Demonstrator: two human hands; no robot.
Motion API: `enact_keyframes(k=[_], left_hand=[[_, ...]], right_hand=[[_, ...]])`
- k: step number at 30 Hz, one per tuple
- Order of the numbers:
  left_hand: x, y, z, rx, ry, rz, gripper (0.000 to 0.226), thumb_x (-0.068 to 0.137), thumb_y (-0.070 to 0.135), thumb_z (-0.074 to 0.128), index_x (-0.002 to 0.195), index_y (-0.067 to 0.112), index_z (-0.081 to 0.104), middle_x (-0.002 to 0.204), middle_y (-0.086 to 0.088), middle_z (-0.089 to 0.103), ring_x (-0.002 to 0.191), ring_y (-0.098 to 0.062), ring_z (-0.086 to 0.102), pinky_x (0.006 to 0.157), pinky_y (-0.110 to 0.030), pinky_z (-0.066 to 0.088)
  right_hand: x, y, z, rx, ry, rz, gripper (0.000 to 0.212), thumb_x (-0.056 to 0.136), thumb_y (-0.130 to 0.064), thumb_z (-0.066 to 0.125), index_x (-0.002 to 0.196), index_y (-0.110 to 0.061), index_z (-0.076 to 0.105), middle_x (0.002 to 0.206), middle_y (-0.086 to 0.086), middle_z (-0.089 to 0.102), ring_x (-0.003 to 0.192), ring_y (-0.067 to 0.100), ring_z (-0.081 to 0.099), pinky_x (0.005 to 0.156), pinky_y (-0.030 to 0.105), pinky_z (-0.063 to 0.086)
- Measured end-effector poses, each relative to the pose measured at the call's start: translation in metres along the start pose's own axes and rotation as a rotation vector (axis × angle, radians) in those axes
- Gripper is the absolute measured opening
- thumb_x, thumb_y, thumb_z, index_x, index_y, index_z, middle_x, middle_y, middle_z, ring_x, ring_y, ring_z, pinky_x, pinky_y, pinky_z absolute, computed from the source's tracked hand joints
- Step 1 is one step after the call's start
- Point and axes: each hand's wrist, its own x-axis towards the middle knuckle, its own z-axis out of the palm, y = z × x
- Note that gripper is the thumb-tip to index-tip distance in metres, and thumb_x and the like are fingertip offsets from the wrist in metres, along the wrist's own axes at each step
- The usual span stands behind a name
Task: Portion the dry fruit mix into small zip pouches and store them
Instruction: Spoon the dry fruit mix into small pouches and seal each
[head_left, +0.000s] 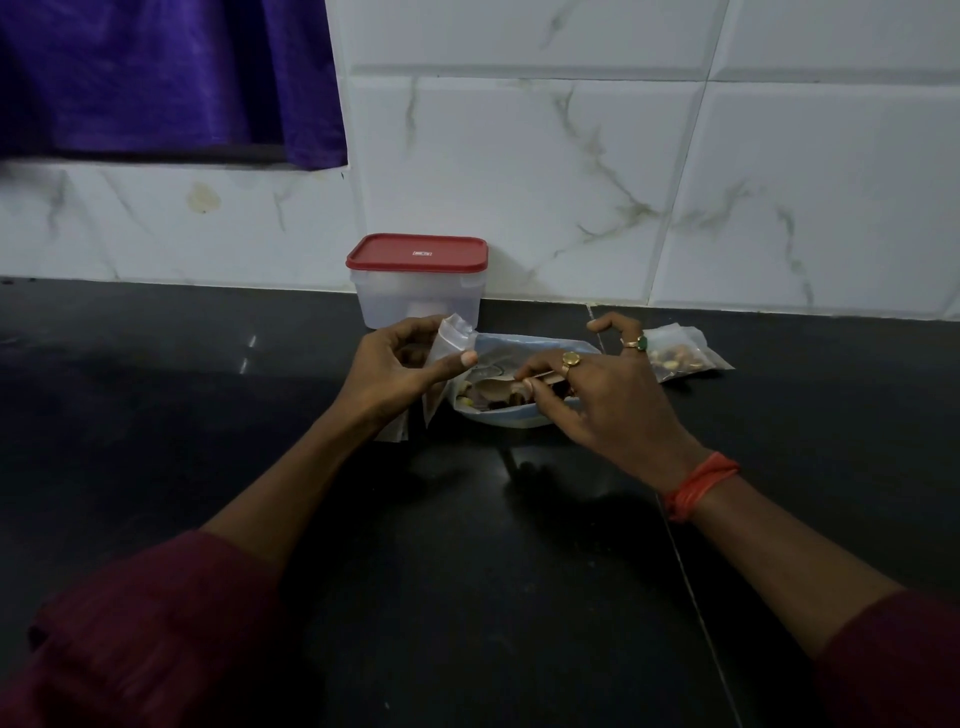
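Hanging clear, crumpled zip pouch (453, 340).

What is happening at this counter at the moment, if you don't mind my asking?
A person is portioning dry fruit mix. The left hand holds a seemingly empty zip pouch beside the bowl, while the right hand pinches a spoon dipped into the mix. One filled pouch already lies on the counter to the right, and a red-lidded container stands closed by the wall behind.
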Motion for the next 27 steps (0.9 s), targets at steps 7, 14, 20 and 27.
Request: enact_keyframes(k=[7, 14, 20, 27], left_hand=[[0.004, -0.002, -0.006, 0.014, -0.084, -0.042, 0.069, 0.067, 0.038, 0.083, 0.131, 0.023, 0.062, 0.117, 0.009, 0.069, 0.106, -0.005, 0.067, 0.084, -0.02, 0.057], [0.004, -0.002, -0.006, -0.003, -0.035, -0.041, 0.06, 0.073, 0.031, 0.083, 0.129, 0.021, 0.063, 0.116, 0.007, 0.07, 0.104, -0.006, 0.068, 0.083, -0.017, 0.057], [0.004, -0.003, -0.004, -0.023, -0.013, -0.045, 0.054, 0.078, 0.025, 0.083, 0.128, 0.02, 0.064, 0.115, 0.006, 0.071, 0.103, -0.006, 0.069, 0.081, -0.016, 0.056], [0.004, -0.003, -0.005, 0.022, -0.044, -0.035, 0.057, 0.076, 0.033, 0.082, 0.129, 0.025, 0.063, 0.12, 0.007, 0.068, 0.107, -0.005, 0.064, 0.085, -0.019, 0.053]], right_hand=[[-0.001, 0.006, 0.004, 0.014, -0.051, 0.068, 0.024, 0.096, -0.037, 0.057, 0.112, -0.029, 0.072, 0.087, -0.008, 0.077, 0.075, 0.013, 0.071, 0.112, 0.047, 0.029], [0.002, -0.002, 0.015, 0.053, -0.084, 0.109, 0.027, 0.089, -0.026, 0.062, 0.112, -0.034, 0.073, 0.093, -0.009, 0.077, 0.086, 0.012, 0.07, 0.113, 0.052, 0.028], [0.003, 0.007, 0.007, 0.082, -0.179, 0.139, 0.03, 0.091, -0.027, 0.053, 0.112, -0.04, 0.07, 0.087, -0.011, 0.074, 0.09, 0.009, 0.067, 0.113, 0.045, 0.019], [0.001, 0.007, 0.007, 0.153, -0.132, 0.182, 0.028, 0.093, -0.03, 0.052, 0.113, -0.043, 0.067, 0.084, -0.015, 0.072, 0.085, -0.001, 0.064, 0.112, 0.048, 0.022]])
